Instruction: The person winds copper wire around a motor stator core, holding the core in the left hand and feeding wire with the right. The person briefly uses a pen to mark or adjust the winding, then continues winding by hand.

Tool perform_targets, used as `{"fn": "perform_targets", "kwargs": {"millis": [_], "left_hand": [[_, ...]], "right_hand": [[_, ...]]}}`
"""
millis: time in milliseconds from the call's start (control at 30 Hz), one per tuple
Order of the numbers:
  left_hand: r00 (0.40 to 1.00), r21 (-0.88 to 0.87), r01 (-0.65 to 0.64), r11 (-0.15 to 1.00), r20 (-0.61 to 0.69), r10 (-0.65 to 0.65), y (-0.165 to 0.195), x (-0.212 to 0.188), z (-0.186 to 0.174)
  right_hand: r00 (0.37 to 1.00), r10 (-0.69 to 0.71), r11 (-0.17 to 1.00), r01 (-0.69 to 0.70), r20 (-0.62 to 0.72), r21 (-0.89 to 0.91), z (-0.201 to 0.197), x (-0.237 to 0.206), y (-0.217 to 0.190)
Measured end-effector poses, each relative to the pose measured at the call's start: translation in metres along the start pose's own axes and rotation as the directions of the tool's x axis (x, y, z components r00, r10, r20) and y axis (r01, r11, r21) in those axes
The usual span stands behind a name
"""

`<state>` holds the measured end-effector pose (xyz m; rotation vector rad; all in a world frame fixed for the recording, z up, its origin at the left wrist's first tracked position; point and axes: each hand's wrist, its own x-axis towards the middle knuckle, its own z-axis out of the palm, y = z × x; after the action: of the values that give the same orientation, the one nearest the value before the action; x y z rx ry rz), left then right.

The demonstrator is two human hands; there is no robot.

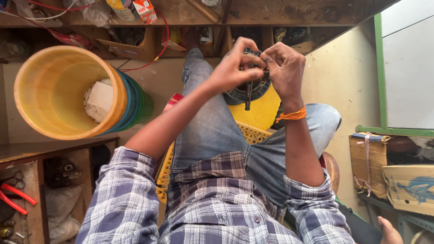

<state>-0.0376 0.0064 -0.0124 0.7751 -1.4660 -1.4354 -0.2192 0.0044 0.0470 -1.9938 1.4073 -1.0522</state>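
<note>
Both hands meet over the lap, mid-fiddle on a small part. Left hand (235,68) is clenched around a dark tool (248,92) whose handle hangs down below the fingers; right hand (282,65) pinches a small piece (263,71) at the tool's tip, too tiny to identify. They sit above a dark round motor part (260,90) resting on a yellow disc (262,110) by the knee. Judged: fine fitting step; next needs steady, precise fingertip work. Stacked buckets (68,92) stand left.
</note>
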Motion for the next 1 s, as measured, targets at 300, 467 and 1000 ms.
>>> {"fn": "perform_targets", "kwargs": {"millis": [300, 467, 1000], "left_hand": [[0.997, 0.019, -0.053, 0.998, 0.053, 0.051, -0.002, 0.002, -0.017], [0.929, 0.452, -0.367, 0.813, 0.140, 0.342, 0.012, -0.002, -0.030], [0.936, 0.737, -0.311, 0.601, 0.127, 0.328, 0.033, -0.013, 0.006]], "right_hand": [[0.990, 0.140, 0.985, -0.139, -0.005, 0.097, -0.001, -0.029, -0.013], [0.977, 0.207, 0.965, -0.197, -0.045, 0.172, 0.021, -0.071, -0.011], [0.903, 0.401, 0.800, -0.263, -0.155, 0.539, 0.013, -0.111, 0.070]]}}
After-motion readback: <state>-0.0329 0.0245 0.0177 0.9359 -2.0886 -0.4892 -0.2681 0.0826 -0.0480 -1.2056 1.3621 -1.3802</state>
